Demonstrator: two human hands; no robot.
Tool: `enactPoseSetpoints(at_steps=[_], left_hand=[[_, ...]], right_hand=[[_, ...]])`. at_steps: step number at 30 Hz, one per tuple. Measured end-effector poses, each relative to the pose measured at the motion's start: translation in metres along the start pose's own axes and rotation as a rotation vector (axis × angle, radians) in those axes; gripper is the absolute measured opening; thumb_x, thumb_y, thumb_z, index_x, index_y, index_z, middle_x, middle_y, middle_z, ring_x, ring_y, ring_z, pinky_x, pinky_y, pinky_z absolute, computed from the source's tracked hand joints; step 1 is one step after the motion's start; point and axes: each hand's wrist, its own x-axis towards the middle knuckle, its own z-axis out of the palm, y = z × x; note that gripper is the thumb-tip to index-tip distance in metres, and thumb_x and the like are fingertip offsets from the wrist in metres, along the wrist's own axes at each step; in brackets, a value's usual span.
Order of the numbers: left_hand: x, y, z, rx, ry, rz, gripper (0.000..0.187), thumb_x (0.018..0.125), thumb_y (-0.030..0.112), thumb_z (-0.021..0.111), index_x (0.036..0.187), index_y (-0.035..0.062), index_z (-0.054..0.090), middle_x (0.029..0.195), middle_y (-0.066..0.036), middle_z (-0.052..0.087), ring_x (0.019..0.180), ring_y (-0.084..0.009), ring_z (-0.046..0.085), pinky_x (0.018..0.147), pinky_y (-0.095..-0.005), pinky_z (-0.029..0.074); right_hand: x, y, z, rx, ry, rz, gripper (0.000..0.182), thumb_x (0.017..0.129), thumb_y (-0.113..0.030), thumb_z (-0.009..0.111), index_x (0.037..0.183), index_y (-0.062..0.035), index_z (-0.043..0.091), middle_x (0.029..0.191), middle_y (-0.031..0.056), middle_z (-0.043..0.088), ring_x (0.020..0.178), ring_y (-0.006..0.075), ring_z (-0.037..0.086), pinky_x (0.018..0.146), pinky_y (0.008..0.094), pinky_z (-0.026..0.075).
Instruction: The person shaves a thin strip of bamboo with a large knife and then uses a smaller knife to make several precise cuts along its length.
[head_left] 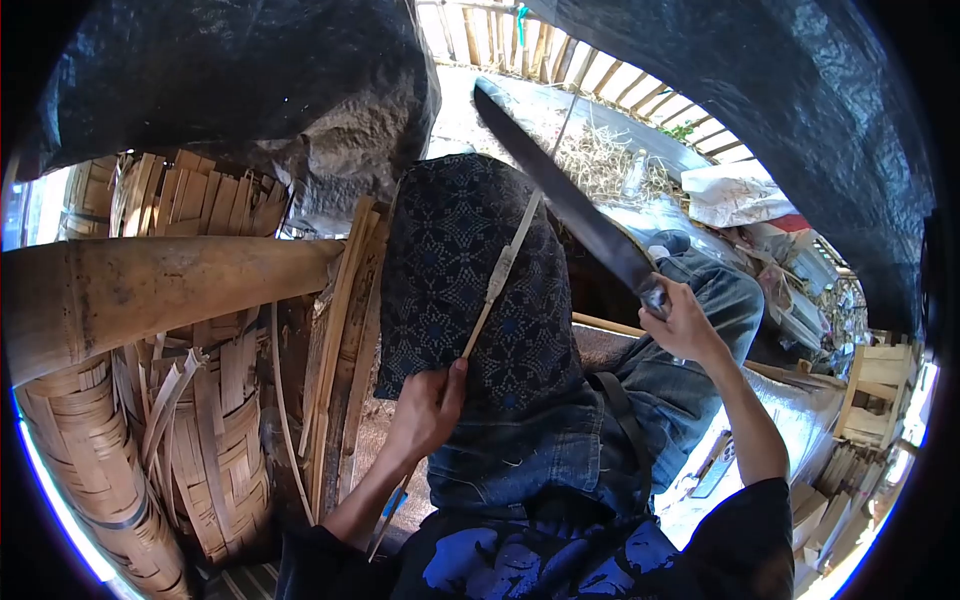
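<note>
My left hand [428,412] is closed on a thin bamboo strip [496,275], pinching it between thumb and fingers. The strip slants up and away over my knee, with a pale, rough joint partway along it, and its lower end passes back beneath my forearm. A dark patterned cloth [440,270] covers the thigh under it. My right hand [686,322] grips the handle end of a long, broad-bladed machete [565,195]. Its dark blade points up and left, crossing the strip in this view beyond the cloth.
A thick bamboo pole [170,300] juts in from the left, beside upright bamboo slats [340,360]. Rolls of woven bamboo [85,440] stand below it. Dark plastic sheeting [770,100] hangs overhead. Straw [600,160] lies ahead, and a wooden crate [875,390] stands at right.
</note>
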Motion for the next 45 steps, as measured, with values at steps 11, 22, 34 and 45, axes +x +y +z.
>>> enactPoseSetpoints(at_steps=[11, 22, 34, 45], left_hand=[[-0.005, 0.007, -0.001, 0.131, 0.081, 0.048, 0.048, 0.096, 0.026, 0.053, 0.058, -0.0031, 0.052, 0.047, -0.019, 0.046, 0.038, -0.0297, 0.045, 0.041, -0.0404, 0.030], [-0.022, 0.024, -0.012, 0.325, 0.183, 0.273, 0.028, 0.088, 0.025, 0.064, 0.071, 0.0037, 0.058, 0.054, -0.011, 0.060, 0.047, -0.0308, 0.060, 0.044, -0.0405, 0.045], [0.001, 0.013, 0.019, 0.692, 0.124, 0.629, 0.069, 0.086, 0.039, 0.060, 0.135, -0.0066, 0.043, 0.141, -0.022, 0.042, 0.135, -0.0377, 0.035, 0.107, -0.0488, 0.031], [-0.027, 0.001, 0.016, 0.653, 0.065, 0.518, 0.065, 0.087, 0.028, 0.061, 0.138, -0.0050, 0.038, 0.147, -0.019, 0.035, 0.139, -0.0310, 0.031, 0.112, -0.0491, 0.026]], right_hand=[[0.006, -0.021, 0.008, -0.048, -0.367, 0.158, 0.030, 0.072, -0.003, 0.066, 0.098, 0.0058, 0.055, 0.068, 0.0248, 0.059, 0.066, 0.0371, 0.064, 0.060, 0.0383, 0.049], [0.006, -0.020, 0.002, -0.092, -0.310, 0.073, 0.030, 0.072, -0.003, 0.067, 0.097, 0.0069, 0.054, 0.068, 0.0249, 0.060, 0.066, 0.0374, 0.064, 0.061, 0.0390, 0.050], [0.006, -0.021, 0.000, -0.033, -0.305, 0.112, 0.031, 0.071, -0.003, 0.067, 0.097, 0.0079, 0.054, 0.065, 0.0241, 0.059, 0.064, 0.0378, 0.064, 0.060, 0.0395, 0.050], [0.012, -0.026, -0.005, -0.173, -0.255, 0.097, 0.042, 0.071, -0.002, 0.066, 0.109, 0.0099, 0.054, 0.071, 0.0281, 0.061, 0.073, 0.0391, 0.066, 0.068, 0.0391, 0.052]])
